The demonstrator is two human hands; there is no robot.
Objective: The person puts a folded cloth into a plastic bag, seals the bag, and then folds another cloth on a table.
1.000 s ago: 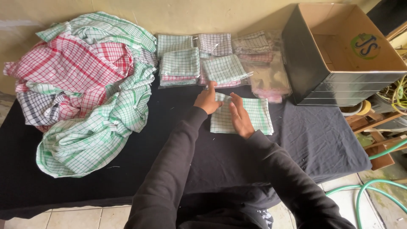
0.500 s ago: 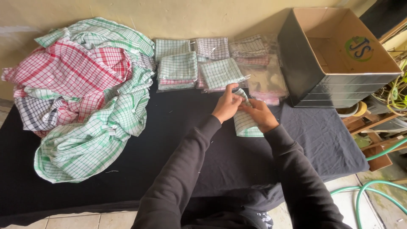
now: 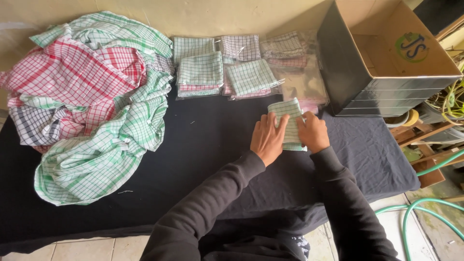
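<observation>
Green-and-white checked cloth, folded into a narrow packet [image 3: 289,121], lies on the black table cover [image 3: 212,145] just right of centre, held down under both hands. The left hand [image 3: 268,139] rests flat on the packet's left edge with fingers extended and close together; the right hand [image 3: 313,131] curls over its right edge, fingers bent onto the fabric, thumb side hidden, so whether it pinches a fold cannot be told. Dark sleeves [image 3: 217,212] run in from 6 o'clock. At 12 o'clock of the hands, touching the packet's far end, lie clear bags of folded cloths [image 3: 299,82]; further, toward 11 o'clock, stand stacks of folded checked cloths [image 3: 200,72]. At 9 to 10 o'clock, well apart, sprawls a heap of loose red, green and blue checked cloths [image 3: 87,106]. At 1 o'clock an open cardboard box [image 3: 386,53] lies on its side. A green hose [image 3: 425,212] lies on the floor at 4 o'clock. Compared with half a second earlier, the hands have dropped from a raised pinch to pressing the cloth onto the table.
</observation>
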